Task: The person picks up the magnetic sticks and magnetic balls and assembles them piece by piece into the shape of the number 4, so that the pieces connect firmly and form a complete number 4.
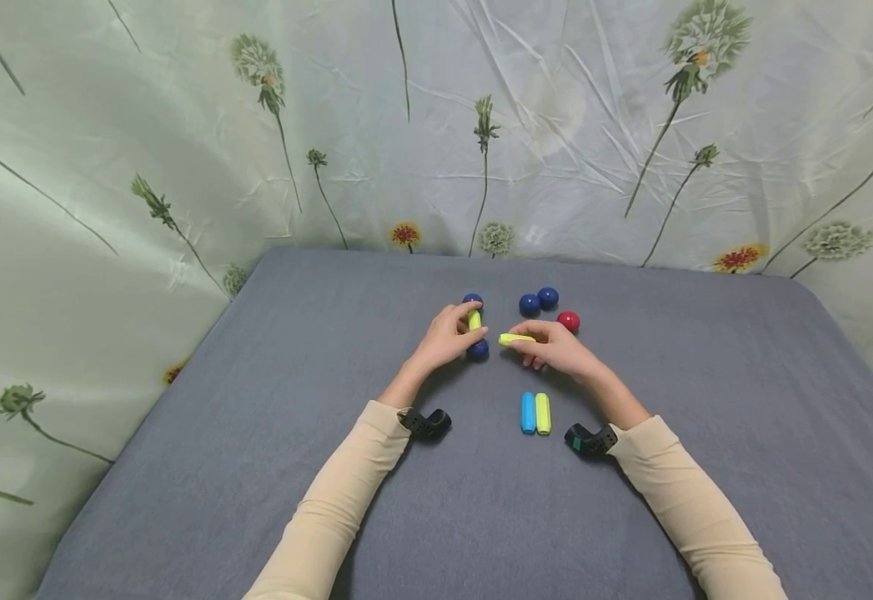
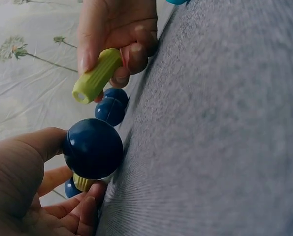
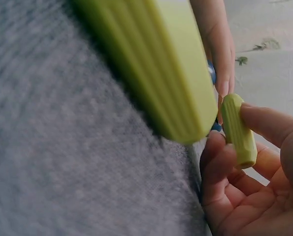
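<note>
My left hand (image 1: 445, 337) grips a short yellow ribbed rod (image 1: 474, 320) with a blue ball (image 2: 93, 149) at its near end and another blue ball (image 1: 473, 298) at its far end. The thumb lies against the near ball; the fingers curl around the far side. To the right of this piece, my right hand (image 1: 562, 351) pinches a second yellow rod (image 3: 239, 131) between thumb and fingers, held above the cloth. Its free end points toward the left hand's piece, with a gap between them.
Two blue balls (image 1: 529, 305) and a red ball (image 1: 569, 322) lie behind the right hand. Nearer me, a light-blue rod (image 1: 529, 413) and a yellow rod (image 1: 544, 414) lie side by side on the grey cloth (image 1: 256, 467). A flower-patterned curtain (image 1: 376, 167) hangs behind.
</note>
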A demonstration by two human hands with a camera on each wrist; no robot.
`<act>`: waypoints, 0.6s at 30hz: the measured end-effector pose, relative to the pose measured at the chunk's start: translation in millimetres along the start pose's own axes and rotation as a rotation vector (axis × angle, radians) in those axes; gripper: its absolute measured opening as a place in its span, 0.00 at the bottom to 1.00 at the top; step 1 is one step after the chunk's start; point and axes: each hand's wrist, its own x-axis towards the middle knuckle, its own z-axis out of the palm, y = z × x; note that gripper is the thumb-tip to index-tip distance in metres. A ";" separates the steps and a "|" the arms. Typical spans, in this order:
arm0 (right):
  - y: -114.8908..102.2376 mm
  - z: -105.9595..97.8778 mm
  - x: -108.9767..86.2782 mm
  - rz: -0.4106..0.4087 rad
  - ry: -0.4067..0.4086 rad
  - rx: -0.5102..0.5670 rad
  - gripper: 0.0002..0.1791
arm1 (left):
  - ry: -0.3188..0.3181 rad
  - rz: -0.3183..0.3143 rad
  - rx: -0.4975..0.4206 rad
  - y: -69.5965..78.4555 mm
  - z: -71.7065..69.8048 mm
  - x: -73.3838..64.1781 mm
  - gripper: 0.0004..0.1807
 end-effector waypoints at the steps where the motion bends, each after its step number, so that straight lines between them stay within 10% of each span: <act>1: 1.4 -0.4 0.3 0.006 0.002 0.010 0.18 | -0.003 0.001 -0.003 -0.4 -0.5 0.0 0.29; 18: 12.9 0.9 -3.6 0.040 -0.011 0.309 0.21 | -0.053 0.024 -0.019 -0.9 -4.8 -2.1 0.29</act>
